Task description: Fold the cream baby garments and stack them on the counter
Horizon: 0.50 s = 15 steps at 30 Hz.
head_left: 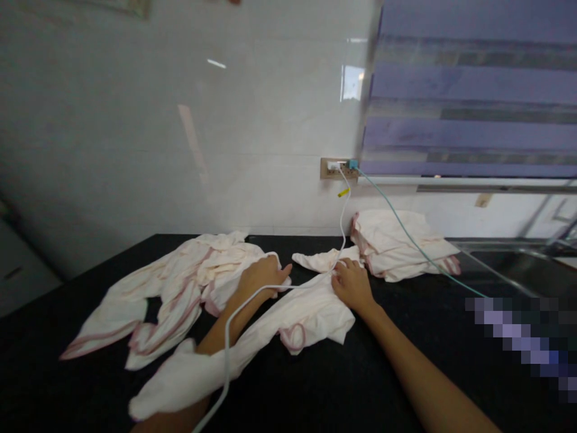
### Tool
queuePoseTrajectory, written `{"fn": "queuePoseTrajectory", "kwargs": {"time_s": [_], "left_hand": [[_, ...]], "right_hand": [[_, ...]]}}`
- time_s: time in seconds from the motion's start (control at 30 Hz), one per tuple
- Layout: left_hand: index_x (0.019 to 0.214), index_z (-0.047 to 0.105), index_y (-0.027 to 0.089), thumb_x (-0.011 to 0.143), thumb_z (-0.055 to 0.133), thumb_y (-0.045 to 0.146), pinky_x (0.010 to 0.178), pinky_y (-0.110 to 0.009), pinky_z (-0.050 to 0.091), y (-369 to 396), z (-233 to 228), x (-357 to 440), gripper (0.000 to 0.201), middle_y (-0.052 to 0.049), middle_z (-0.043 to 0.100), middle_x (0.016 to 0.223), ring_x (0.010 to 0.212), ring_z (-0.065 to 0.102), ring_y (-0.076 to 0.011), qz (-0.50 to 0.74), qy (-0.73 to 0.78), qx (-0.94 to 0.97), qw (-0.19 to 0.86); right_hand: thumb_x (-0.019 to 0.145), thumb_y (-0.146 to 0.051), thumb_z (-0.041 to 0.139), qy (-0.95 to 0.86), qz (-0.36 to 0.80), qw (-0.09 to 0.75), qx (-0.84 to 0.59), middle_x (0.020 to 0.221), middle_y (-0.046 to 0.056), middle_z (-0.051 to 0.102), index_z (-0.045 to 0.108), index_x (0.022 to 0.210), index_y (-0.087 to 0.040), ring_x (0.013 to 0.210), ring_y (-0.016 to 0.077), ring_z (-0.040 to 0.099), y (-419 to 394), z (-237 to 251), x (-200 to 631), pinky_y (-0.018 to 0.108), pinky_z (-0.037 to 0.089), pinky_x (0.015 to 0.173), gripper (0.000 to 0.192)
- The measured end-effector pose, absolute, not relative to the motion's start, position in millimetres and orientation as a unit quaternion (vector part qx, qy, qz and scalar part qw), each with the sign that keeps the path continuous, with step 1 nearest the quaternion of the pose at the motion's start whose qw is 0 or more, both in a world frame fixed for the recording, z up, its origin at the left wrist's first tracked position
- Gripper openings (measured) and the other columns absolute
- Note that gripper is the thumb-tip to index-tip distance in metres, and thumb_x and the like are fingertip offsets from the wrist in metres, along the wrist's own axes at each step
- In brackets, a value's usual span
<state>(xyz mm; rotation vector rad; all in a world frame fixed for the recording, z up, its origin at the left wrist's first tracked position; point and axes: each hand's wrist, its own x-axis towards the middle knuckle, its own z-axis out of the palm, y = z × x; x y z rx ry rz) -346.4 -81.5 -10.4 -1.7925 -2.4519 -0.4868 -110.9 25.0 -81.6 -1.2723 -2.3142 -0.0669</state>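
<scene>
Left hand (261, 275): at frame centre, palm down, fingers loosely curled and pinching the upper edge of a cream-white fabric garment with pink piping (288, 319). Left forearm lying under part of the same garment, running toward the bottom edge of the frame.

Right hand (354, 285): just right of centre, palm down, fingers together and pressed flat onto the upper right corner of the garment. Whether any cloth is pinched under the fingers cannot be told.

Cream-white garment with pink piping: spread flat on the black countertop (360, 385), stretching from frame centre diagonally down to the lower left, one pink-edged opening visible near its lower middle.

Thin white cable (228, 355): hanging from the beige wall socket strip (338, 169) at upper centre, crossing the garment between both hands, passing over the left forearm and leaving at the bottom edge.

Crumpled pile of matching cream-and-pink garments (171, 288): left of centre, touching the left hand's side of the held garment.

Folded stack of matching cream-and-pink cloth (396, 243): right of centre, near the right hand, close to the wall.

Thin pale green cable (419, 249): plugged in at the socket strip, lying across the folded stack, running toward the lower right.

Glossy white tiled wall (180, 120): upper left and centre. Purple striped roller blind (473, 90): upper right. Metal sink basin (518, 264): right edge, beside the countertop.
</scene>
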Motion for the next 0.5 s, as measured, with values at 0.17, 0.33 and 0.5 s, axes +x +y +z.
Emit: {"fn": "queuePoseTrajectory", "kwargs": {"time_s": [0.17, 0.33, 0.5], "left_hand": [[0.112, 0.072, 0.019, 0.098, 0.062, 0.049, 0.09, -0.04, 0.055, -90, -7, -326, 0.035, -0.012, 0.072, 0.113, 0.104, 0.069, -0.0264, -0.138, -0.787, -0.601, 0.02], [0.095, 0.077, 0.017, 0.1, 0.044, 0.056, 0.079, -0.039, 0.049, -90, 11, -317, 0.052, -0.018, 0.076, 0.096, 0.097, 0.071, -0.0341, -0.103, -0.801, -0.587, 0.054], [0.099, 0.077, 0.021, 0.101, 0.044, 0.053, 0.076, -0.037, 0.049, -76, -6, -311, 0.045, -0.012, 0.077, 0.094, 0.09, 0.072, -0.0296, -0.139, -0.761, -0.633, 0.029]], "right_hand": [[0.094, -0.029, 0.052, -0.85, -0.023, 0.245, -0.465, 0.124, 0.011, 0.065, 0.068, 0.115, -0.021, 0.114, 0.0281, 0.055, 25, -80, -110, 0.04, 0.042, 0.092, 0.027], [0.093, -0.028, 0.053, -0.847, -0.032, 0.247, -0.469, 0.123, 0.011, 0.064, 0.069, 0.115, -0.022, 0.113, 0.0289, 0.055, 25, -82, -111, 0.04, 0.041, 0.091, 0.028], [0.094, -0.029, 0.053, -0.849, -0.031, 0.245, -0.468, 0.122, 0.011, 0.065, 0.069, 0.115, -0.022, 0.113, 0.0284, 0.055, 26, -83, -111, 0.04, 0.041, 0.092, 0.028]]}}
